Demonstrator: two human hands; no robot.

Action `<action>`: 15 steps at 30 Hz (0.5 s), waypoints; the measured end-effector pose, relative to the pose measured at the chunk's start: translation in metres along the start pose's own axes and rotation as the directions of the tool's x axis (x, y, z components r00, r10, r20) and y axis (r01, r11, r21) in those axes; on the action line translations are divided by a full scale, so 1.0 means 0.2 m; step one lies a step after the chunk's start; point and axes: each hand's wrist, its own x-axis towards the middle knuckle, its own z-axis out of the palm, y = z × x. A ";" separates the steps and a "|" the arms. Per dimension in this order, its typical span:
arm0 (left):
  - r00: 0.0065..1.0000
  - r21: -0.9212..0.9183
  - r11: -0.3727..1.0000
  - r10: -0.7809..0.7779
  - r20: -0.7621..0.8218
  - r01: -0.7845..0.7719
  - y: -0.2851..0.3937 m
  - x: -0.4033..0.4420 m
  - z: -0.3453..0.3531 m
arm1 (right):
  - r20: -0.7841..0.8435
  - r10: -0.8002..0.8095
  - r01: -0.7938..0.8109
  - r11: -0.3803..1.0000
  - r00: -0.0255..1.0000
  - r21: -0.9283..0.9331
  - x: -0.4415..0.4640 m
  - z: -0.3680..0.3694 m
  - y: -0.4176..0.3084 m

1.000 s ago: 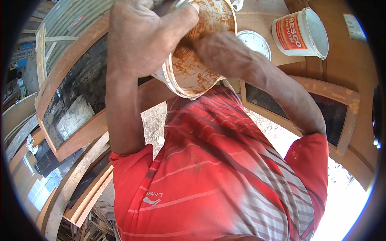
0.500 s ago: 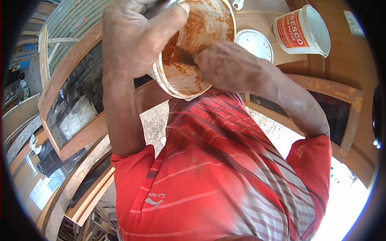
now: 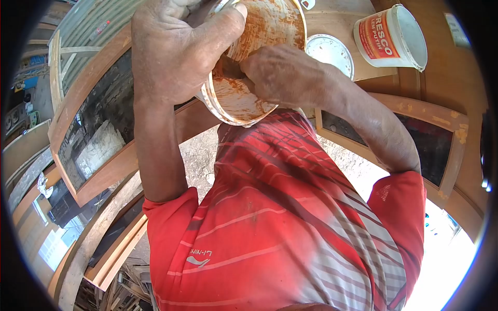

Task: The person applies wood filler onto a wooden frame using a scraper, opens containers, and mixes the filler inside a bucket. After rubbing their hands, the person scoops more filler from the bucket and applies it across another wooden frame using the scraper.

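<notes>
A white plastic bucket (image 3: 275, 28), its inside smeared with orange-brown paste, is tilted so its mouth faces me. My left hand (image 3: 174, 57) is closed on the bucket's rim, with the thumb over the edge. Inside the mouth, my right hand (image 3: 280, 75) is wrapped round a putty knife (image 3: 232, 68). Only a little of its dark flat blade shows, against the paste on the wall; the handle is hidden in my fist.
A white bucket with a red label (image 3: 391, 39) lies tipped on a wooden surface at upper right, near a round white lid (image 3: 330, 54). Wooden frames with dark panels (image 3: 93, 140) stand on both sides. Wood scraps (image 3: 122, 290) lie at lower left.
My right hand has shifted slightly left and up inside the bucket, taking the putty knife deeper toward the left wall. My left hand keeps its grip on the rim.
</notes>
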 end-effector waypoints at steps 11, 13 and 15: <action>0.995 0.053 0.998 -0.032 0.096 0.027 -0.06 0.01 -0.06 | -0.118 -0.044 0.038 0.998 0.992 -0.054 -0.03 0.13 0.08; 0.993 0.037 0.999 -0.038 0.108 0.035 -0.06 -0.01 -0.05 | -0.045 0.068 -0.071 0.996 0.997 -0.056 -0.03 0.04 0.02; 0.993 0.007 0.999 -0.032 0.113 0.032 -0.08 0.00 -0.07 | 0.058 0.167 -0.168 0.986 0.984 0.008 -0.01 0.00 -0.02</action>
